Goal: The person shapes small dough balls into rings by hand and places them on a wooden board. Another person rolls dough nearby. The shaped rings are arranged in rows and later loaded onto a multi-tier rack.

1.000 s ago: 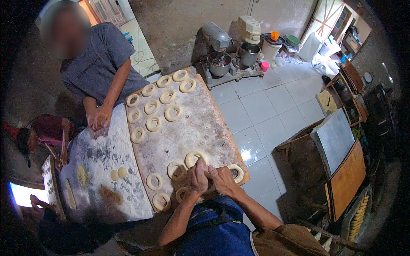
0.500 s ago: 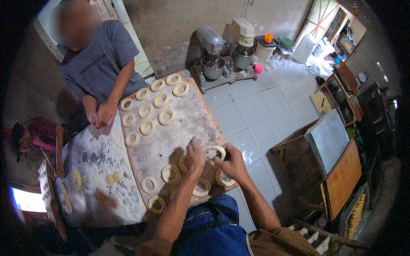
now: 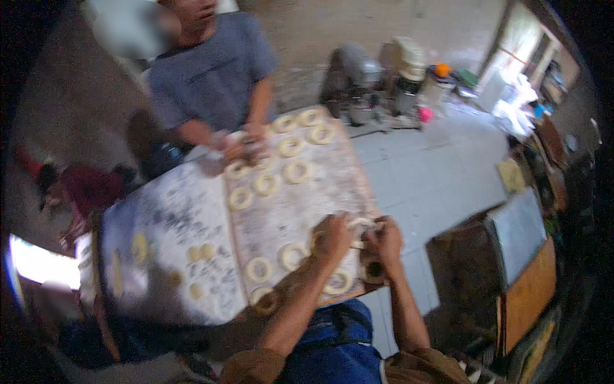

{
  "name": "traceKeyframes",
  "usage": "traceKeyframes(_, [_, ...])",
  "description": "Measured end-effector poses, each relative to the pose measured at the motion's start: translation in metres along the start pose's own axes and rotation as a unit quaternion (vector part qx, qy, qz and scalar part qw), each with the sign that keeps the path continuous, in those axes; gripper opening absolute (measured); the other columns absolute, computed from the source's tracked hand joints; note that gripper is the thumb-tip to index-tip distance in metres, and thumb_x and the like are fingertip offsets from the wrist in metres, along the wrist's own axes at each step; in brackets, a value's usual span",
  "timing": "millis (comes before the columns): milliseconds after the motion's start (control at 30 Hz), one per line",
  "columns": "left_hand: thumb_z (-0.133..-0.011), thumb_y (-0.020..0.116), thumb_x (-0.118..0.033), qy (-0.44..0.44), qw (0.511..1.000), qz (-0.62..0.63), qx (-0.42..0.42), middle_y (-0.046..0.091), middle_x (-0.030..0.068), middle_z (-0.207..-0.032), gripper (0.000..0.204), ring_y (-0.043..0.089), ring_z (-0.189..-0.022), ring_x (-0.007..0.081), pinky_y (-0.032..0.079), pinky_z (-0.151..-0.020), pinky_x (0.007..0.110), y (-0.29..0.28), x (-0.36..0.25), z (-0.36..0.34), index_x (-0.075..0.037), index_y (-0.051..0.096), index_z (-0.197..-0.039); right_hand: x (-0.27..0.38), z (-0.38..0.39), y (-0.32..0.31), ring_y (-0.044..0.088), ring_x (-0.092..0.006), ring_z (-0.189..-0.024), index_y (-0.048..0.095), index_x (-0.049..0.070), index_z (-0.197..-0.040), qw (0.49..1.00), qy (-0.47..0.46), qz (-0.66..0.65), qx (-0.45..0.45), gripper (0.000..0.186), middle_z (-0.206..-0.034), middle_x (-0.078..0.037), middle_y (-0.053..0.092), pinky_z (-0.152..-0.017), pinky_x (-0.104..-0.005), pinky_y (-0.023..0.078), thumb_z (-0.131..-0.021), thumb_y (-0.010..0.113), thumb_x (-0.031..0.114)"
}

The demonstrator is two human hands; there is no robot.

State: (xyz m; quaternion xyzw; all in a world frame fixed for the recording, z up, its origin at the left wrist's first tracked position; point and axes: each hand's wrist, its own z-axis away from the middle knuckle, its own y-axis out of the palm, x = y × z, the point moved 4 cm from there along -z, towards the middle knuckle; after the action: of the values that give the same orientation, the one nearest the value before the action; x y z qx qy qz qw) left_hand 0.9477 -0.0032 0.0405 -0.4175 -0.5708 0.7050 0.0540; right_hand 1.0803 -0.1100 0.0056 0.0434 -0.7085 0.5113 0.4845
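Observation:
My left hand (image 3: 336,235) and my right hand (image 3: 385,240) grip opposite sides of a pale dough ring (image 3: 362,223), raised above the near right corner of a floured board (image 3: 339,185). More dough rings (image 3: 297,171) lie on that board in loose rows, with several beside and below my hands. To the left is a white floury work surface (image 3: 169,288) with a few flat dough discs (image 3: 201,253). The picture is blurred by motion, so the fingertips are indistinct.
Across the board a co-worker (image 3: 211,80) has both hands (image 3: 246,146) over its far left edge. Another person (image 3: 89,192) bends at the left. Mixers (image 3: 409,57) line the back wall. Tiled floor (image 3: 422,166) and leaning boards (image 3: 521,288) are at the right.
The view has shifted. My hands have lifted the ring off the board and moved right along with it. The co-worker's hands have moved from the white surface onto the board's far left edge.

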Motion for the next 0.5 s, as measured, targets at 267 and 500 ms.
traceKeyframes(267, [-0.082, 0.069, -0.022, -0.268, 0.919, 0.009, -0.288, 0.070, 0.0188, -0.093, 0.024, 0.067, -0.085, 0.0377, 0.052, -0.083, 0.044, -0.152, 0.162, 0.100, -0.011, 0.072, -0.102, 0.010, 0.052, -0.043, 0.052, -0.0162, -0.075, 0.056, 0.002, -0.120, 0.990, -0.017, -0.092, -0.103, 0.039, -0.083, -0.005, 0.053, -0.064, -0.0277, 0.047, -0.084, 0.071, 0.010])
traceKeyframes(500, [-0.080, 0.075, -0.029, -0.172, 0.966, -0.154, -0.117, 0.061, 0.0161, -0.106, 0.036, 0.051, -0.115, 0.0366, 0.032, -0.107, 0.050, -0.190, 0.339, 0.186, -0.009, 0.064, -0.108, 0.067, 0.096, 0.009, 0.054, -0.0166, -0.077, 0.059, 0.000, -0.112, 0.988, -0.055, -0.137, -0.050, 0.031, -0.085, -0.006, 0.059, -0.072, -0.0336, 0.047, -0.082, 0.067, 0.007])
